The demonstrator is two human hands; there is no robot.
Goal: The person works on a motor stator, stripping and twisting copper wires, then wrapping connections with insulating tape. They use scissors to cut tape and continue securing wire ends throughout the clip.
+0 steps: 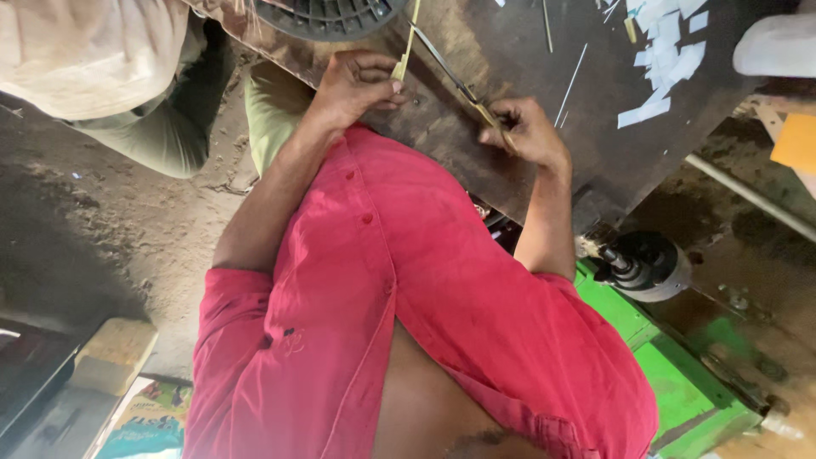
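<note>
The person's left hand (357, 85) is curled, with thumb and fingertips pinched on the lower end of a thin pale-yellow strip of wood or bamboo (408, 42) that runs up and away from it toward a dark round slotted grille (327, 15) at the top edge of the view. The right hand (525, 129) is closed in a loose fist around the yellowish handle end of a long, thin dark metal blade (446, 68), which slants from that hand up toward the left hand, its tip meeting the strip just above the left fingertips. Both hands rest at the near edge of a dark, stained brown wooden worktable (510, 51). Beyond the right hand lie several thin pale slivers (571, 83) and, further out, a scatter of white paper scraps (667, 59), which suggests that some cutting or splitting is already done, while the strip in hand seems only partly worked; how deep the blade sits in it is too small to tell. Below the right elbow a dark round motor-like part (646, 265) sits on a bright green metal frame (680, 374). To the left of the left hand another person in a pale shirt (93, 51) crouches on the dirt floor.
</note>
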